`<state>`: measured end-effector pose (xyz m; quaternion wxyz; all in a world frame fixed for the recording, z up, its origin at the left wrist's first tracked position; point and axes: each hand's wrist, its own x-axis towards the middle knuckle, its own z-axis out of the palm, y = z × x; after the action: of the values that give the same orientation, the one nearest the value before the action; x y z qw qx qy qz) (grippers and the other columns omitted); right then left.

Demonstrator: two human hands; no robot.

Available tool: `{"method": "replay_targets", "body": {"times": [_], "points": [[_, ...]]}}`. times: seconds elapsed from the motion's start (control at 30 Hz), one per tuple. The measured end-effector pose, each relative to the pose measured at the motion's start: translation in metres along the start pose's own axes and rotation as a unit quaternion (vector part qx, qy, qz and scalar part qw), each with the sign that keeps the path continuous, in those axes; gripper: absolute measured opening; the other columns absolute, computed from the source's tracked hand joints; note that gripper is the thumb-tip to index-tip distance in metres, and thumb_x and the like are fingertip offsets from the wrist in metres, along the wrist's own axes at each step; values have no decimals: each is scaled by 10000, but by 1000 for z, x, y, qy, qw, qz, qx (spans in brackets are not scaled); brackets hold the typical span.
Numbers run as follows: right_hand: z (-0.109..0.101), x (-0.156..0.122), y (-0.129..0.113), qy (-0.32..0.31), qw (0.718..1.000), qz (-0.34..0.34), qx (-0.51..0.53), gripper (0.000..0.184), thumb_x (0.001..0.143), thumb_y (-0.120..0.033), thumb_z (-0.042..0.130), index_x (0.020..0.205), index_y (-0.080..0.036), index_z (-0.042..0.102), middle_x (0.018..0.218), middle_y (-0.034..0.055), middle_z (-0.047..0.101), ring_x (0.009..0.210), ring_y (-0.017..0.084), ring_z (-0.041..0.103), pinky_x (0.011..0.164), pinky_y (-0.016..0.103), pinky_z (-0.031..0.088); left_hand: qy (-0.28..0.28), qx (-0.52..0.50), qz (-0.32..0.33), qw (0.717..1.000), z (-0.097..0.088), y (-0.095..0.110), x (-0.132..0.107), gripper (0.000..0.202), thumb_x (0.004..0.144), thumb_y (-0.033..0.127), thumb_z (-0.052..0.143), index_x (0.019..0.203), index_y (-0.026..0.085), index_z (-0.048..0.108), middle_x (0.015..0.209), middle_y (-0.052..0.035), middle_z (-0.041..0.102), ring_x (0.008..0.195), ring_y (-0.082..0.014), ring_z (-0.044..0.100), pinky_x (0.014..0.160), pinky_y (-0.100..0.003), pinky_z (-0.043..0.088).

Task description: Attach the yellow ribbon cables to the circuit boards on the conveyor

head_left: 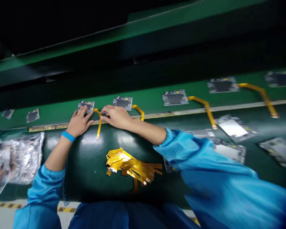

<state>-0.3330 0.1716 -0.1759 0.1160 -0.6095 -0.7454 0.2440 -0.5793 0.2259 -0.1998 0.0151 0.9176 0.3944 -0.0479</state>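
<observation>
My left hand (pixel 78 121) lies with spread fingers on a circuit board (pixel 90 105) at the edge of the green ledge, touching its front side. An orange flat ribbon cable (pixel 98 127) runs from that board's right side and hangs down over the ledge edge. At this cable, close to the board, my right hand (pixel 116 116) has its thumb and fingers pinched together. Something small and dark shows at the fingertips, too unclear to name. Just behind my right hand is another circuit board (pixel 123 103) with its own ribbon cable (pixel 139 111).
More boards with cables, such as this circuit board (pixel 175 97), stand along the ledge (pixel 150 95) to the right. A pile of orange ribbon cables (pixel 131 165) lies on the dark green bench. Loose boards (pixel 233 127) are at right; silvery plastic bags (pixel 26 157) at left.
</observation>
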Motion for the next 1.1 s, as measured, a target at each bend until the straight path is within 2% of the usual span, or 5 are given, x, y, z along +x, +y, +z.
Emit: {"method": "replay_targets", "body": {"times": [0.33,0.5,0.73,0.93,1.1], "points": [[-49,-171,134,76,989,125,4,234,972,-386,710,1088,-242,852,1154,132,836,1033,314,785,893,413,568,54,-65,18,996,8,-14,2,557,1117,489,497,1584,216,628,1742,-189,486,1622,-423,469,1288,-656,461],[-73,-226,183,-7,969,238,-72,431,802,-308,883,1224,-233,842,1366,242,754,1066,368,774,828,443,567,99,-119,17,988,1,-14,-7,566,1125,506,476,1572,189,617,1732,-198,493,1636,-410,450,1318,-650,436],[-73,-235,195,-40,958,279,-53,396,596,-292,980,938,-288,782,1211,249,805,948,389,771,781,467,534,119,-168,32,978,-10,7,-19,516,1139,516,461,1547,257,641,1712,-127,540,1614,-362,491,1323,-624,459],[-90,-234,190,-91,952,292,-12,191,706,-389,868,821,-353,720,891,133,831,819,361,757,743,459,498,139,-222,68,963,-12,31,-24,470,1154,459,464,1521,245,664,1631,-131,622,1564,-327,553,1312,-577,488],[-107,-222,158,-11,970,243,11,332,754,-706,798,860,-391,787,824,132,797,699,322,700,632,437,444,154,-276,99,943,-17,52,-24,440,1154,445,496,1453,197,704,1560,-165,670,1511,-298,604,1282,-525,520]]}}
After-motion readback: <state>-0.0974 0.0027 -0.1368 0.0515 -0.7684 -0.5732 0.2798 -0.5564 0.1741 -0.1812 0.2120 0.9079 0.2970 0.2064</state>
